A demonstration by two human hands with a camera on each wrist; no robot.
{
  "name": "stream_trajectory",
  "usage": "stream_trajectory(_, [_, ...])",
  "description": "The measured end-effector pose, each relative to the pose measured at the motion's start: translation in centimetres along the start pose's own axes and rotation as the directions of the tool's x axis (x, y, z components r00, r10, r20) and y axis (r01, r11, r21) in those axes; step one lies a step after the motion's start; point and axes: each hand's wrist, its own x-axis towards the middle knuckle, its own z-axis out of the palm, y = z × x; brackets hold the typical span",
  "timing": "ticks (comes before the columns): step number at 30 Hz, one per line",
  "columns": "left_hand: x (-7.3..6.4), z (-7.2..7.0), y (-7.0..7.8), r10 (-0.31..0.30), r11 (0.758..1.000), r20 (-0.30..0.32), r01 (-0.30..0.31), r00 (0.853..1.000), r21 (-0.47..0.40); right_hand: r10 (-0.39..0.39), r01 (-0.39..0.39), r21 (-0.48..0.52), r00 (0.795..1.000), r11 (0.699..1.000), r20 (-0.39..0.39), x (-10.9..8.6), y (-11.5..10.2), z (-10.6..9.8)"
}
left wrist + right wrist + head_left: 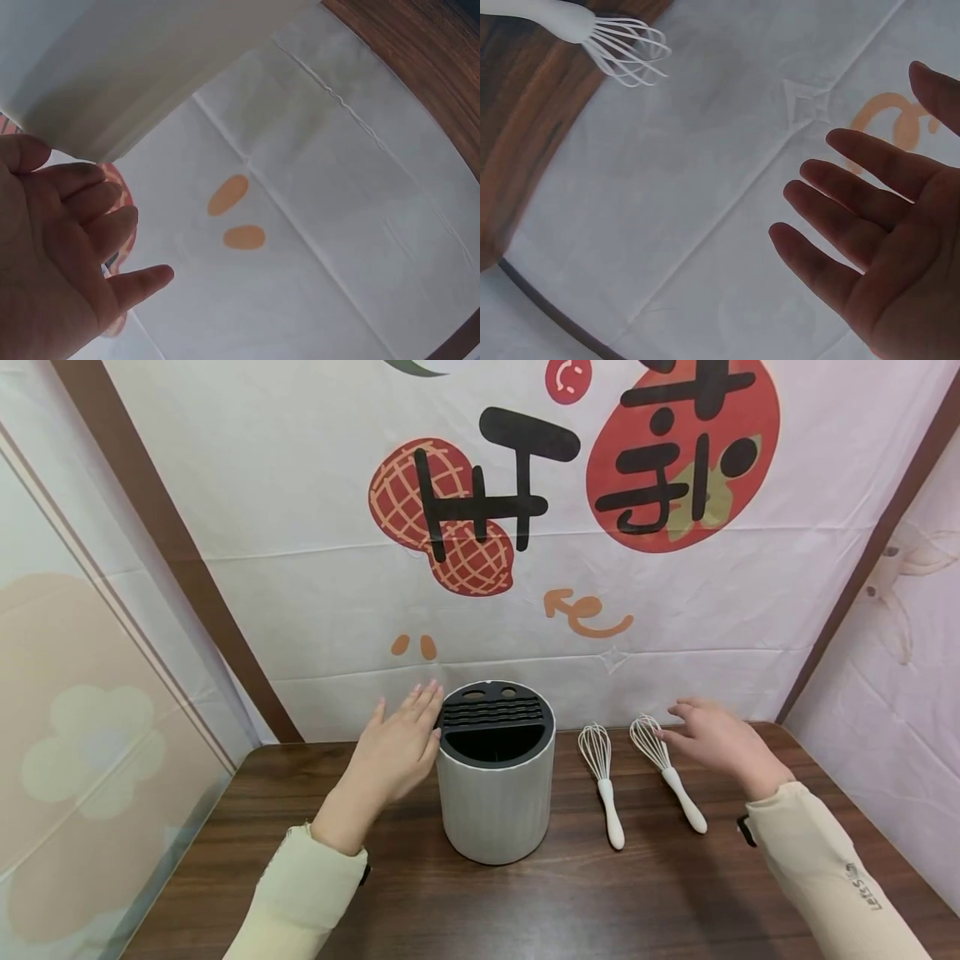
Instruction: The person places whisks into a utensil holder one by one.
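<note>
A light grey round utensil holder (pixel 495 810) with a black slotted lid (pixel 492 714) stands upright on the table. My left hand (pixel 397 743) is at its left side, fingers extended by the rim; whether they touch it I cannot tell. In the left wrist view, that hand (pixel 67 240) shows beside the holder's wall (pixel 135 82). To the holder's right lie two white whisks, a left one (pixel 611 814) and a right one (pixel 684 797), wires pointing to the back. My right hand (pixel 723 743) hovers beside the right whisk's wires, holding nothing, its fingers (pixel 855 195) loosely spread.
The dark wooden table (pixel 585 910) ends at a printed white cloth backdrop (pixel 315 610) just behind the holder and whisks. Cloth walls also stand to the left (pixel 97 777) and right (pixel 885 693).
</note>
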Motion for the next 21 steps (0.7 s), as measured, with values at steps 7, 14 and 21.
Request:
stream_trajectory(7, [-0.1,0.2,0.1,0.018,1.0,-0.019,-0.018,1.0,-0.001,0.035,-0.044,0.114,0.996,0.993,0.077,-0.3,1.6,1.1])
stream_trajectory(14, [0.0,0.3,0.0,0.027,1.0,-0.029,-0.026,0.999,0.005,0.084,-0.103,0.147,0.988,0.984,0.131,-0.8,3.0,2.6])
stream_trajectory(21, [-0.1,0.3,0.1,0.032,0.999,-0.016,-0.032,0.999,0.01,0.129,-0.152,0.173,0.982,0.973,0.139,-1.2,4.0,4.2])
